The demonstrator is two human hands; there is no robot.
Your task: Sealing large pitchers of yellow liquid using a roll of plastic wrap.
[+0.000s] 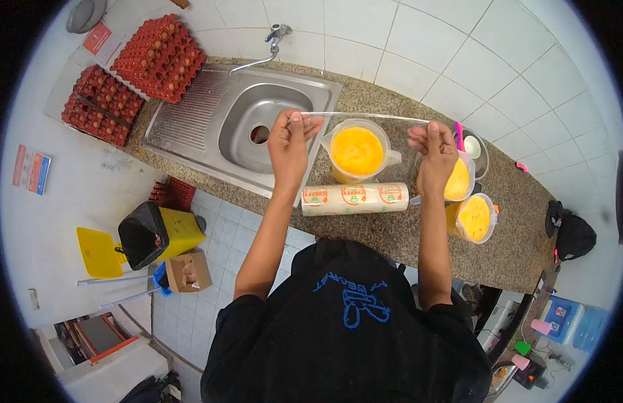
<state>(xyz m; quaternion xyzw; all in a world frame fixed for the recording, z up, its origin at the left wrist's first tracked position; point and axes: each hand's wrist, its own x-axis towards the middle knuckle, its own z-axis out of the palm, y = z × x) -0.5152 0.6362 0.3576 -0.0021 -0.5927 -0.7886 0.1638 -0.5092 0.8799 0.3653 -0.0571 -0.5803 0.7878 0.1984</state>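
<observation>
Between my raised hands stretches a thin, clear sheet of plastic film (364, 116), its far edge showing as a bright line. My left hand (292, 146) pinches one end above the sink's right side; my right hand (435, 151) pinches the other. Below the film stands a clear plastic jug (358, 151) of yellow, frothy liquid. A roll of cling film (355, 199) lies nearer to me, in front of that jug. Beside my right hand are a second container of yellow liquid (457, 180), partly hidden, and a third jug (476, 218).
A steel sink (265, 131) with a tap (277, 36) is at left. Stacked red egg trays (160, 58) stand beyond its drainboard. A metal bowl (485, 156) with a white cup sits at right. A yellow bin (183, 229) and cardboard box (189, 272) are on the floor.
</observation>
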